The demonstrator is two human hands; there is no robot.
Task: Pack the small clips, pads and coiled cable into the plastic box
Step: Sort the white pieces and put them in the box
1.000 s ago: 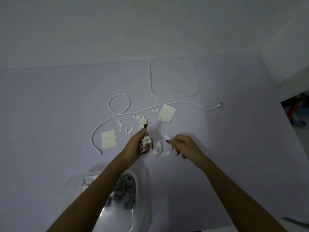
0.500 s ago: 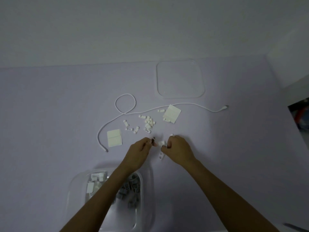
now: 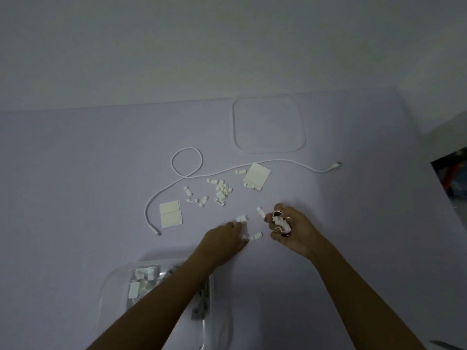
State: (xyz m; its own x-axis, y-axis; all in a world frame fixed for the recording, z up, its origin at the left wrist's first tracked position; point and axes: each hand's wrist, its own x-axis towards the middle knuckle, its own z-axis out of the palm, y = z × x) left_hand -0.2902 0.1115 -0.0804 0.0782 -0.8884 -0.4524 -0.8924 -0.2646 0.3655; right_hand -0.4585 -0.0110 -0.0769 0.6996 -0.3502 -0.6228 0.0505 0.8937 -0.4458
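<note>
Your right hand (image 3: 290, 229) curled shut around bunch of white clips (image 3: 280, 221). Your left hand (image 3: 223, 237) flat on desk (image 3: 75, 185), fingers (image 3: 231, 225) spread, tips touching loose clip (image 3: 242, 219). Plastic box (image 3: 161, 296) near you, under left forearm, partly filled. Cable (image 3: 187, 173) uncoiled and pads (image 3: 170, 213) on desk beyond.

Small white clips (image 3: 222, 189) scattered mid-frame, two white pads (image 3: 170, 213) flanking, white cable (image 3: 187, 160) looped once above. Clear plastic box (image 3: 111, 294) lay lower left, partly filled.
</note>
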